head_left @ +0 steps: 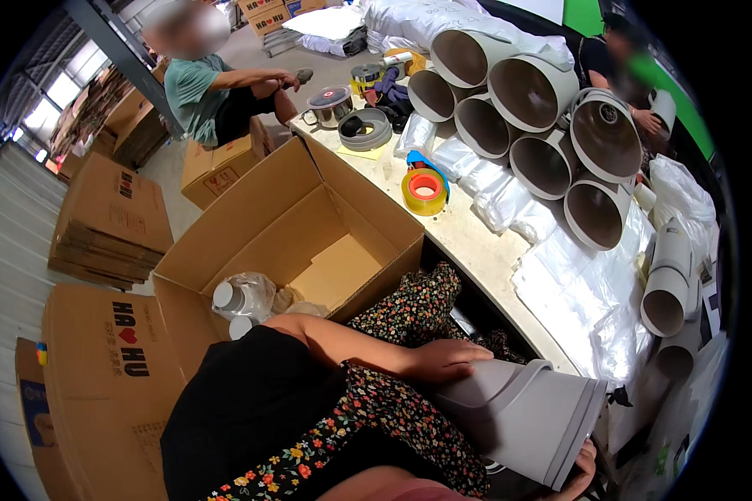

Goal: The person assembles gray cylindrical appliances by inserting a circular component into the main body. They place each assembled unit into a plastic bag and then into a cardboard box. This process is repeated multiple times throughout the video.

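Note:
A light grey tapered plastic bin point(522, 413) lies on its side across my lap, its wider rimmed end toward the right. My left hand point(453, 359) rests over the narrower end, fingers close together and laid along the wall. Around the rim at the lower right, my right hand point(583, 474) curls its fingers; part of it is hidden behind the bin. Both hands hold the bin between them. To the left stands an open cardboard box point(368, 271), with a plastic-wrapped item with a round grey end point(228, 295) inside.
Several similar grey bins point(533, 92) are stacked on the table point(510, 259), mouths facing me. Clear plastic bags point(572, 284), a tape roll point(424, 191) and a steel pot point(330, 107) share the tabletop. Flattened cartons point(113, 213) stand left. One person point(200, 92) sits beyond the box; another point(614, 75) works behind the bins.

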`<act>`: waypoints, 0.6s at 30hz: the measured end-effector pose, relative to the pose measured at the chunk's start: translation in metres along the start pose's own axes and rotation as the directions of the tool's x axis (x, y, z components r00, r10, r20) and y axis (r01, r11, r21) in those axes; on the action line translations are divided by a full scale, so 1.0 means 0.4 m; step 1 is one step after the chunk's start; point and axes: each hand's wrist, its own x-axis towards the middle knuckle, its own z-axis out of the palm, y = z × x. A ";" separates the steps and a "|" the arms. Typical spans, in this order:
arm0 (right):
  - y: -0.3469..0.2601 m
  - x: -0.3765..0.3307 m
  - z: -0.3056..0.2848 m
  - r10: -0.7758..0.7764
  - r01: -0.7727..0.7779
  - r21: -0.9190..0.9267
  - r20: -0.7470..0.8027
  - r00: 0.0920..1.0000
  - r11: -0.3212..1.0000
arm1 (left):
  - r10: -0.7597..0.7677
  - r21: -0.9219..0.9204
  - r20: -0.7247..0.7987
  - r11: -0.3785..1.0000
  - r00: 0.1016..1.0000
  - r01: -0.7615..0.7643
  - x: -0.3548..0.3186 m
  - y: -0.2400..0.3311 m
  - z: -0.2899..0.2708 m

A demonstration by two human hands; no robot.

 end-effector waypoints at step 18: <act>-0.009 -0.002 0.003 0.182 -0.175 0.186 -0.023 0.983 0.967 | 0.025 -0.068 -0.099 0.997 0.995 -0.032 -0.023 -0.030 0.018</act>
